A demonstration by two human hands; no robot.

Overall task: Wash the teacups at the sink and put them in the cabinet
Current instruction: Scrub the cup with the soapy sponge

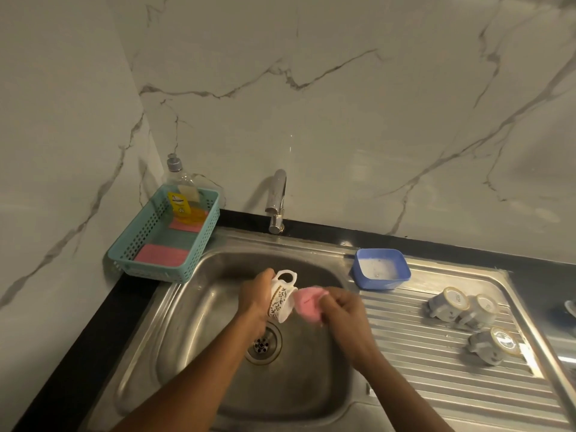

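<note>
Left hand (255,296) grips a teacup (281,300); right hand (341,308) squeezes a sponge (307,302) at its three o'clock. If soapy, the teacup could slip and chip in the sink (193,322).

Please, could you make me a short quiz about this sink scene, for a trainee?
1. True or false: the left hand grips the teacup over the sink.
2. How many cups lie on the draining board?
3. The right hand holds: A) a pink sponge, B) a brush, C) a bottle.
Key: 1 true; 2 three; 3 A.
</note>
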